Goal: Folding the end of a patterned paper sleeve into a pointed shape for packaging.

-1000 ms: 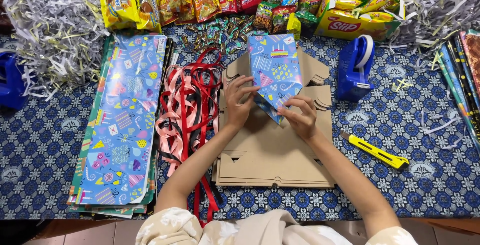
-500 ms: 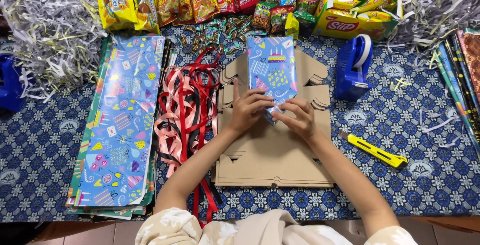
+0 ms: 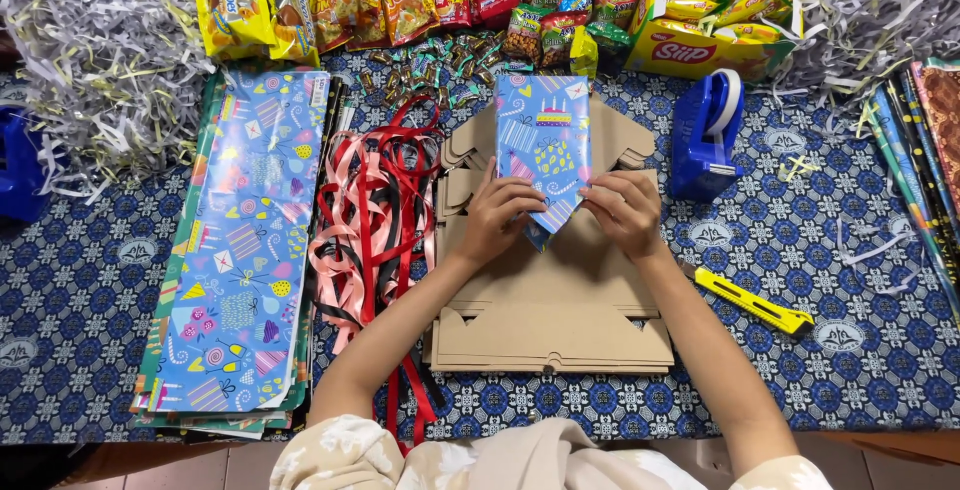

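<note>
A small box wrapped in blue patterned gift paper (image 3: 545, 140) lies on a stack of flat brown cardboard cut-outs (image 3: 550, 320) in the middle of the table. My left hand (image 3: 505, 215) grips its near left edge. My right hand (image 3: 622, 212) grips its near right edge. Between my fingers the paper's near end is folded into a point.
A pile of blue patterned wrapping sheets (image 3: 240, 250) lies at the left, red, pink and black ribbons (image 3: 375, 220) beside it. A blue tape dispenser (image 3: 705, 135) and a yellow utility knife (image 3: 755, 302) are at the right. Snack packets (image 3: 480, 0) and shredded paper (image 3: 90, 60) line the far edge.
The wrapped box has turned from tilted to straight, lying flat and square on the cardboard. Both hands have stayed on its near end, pressing the folded paper flap.
</note>
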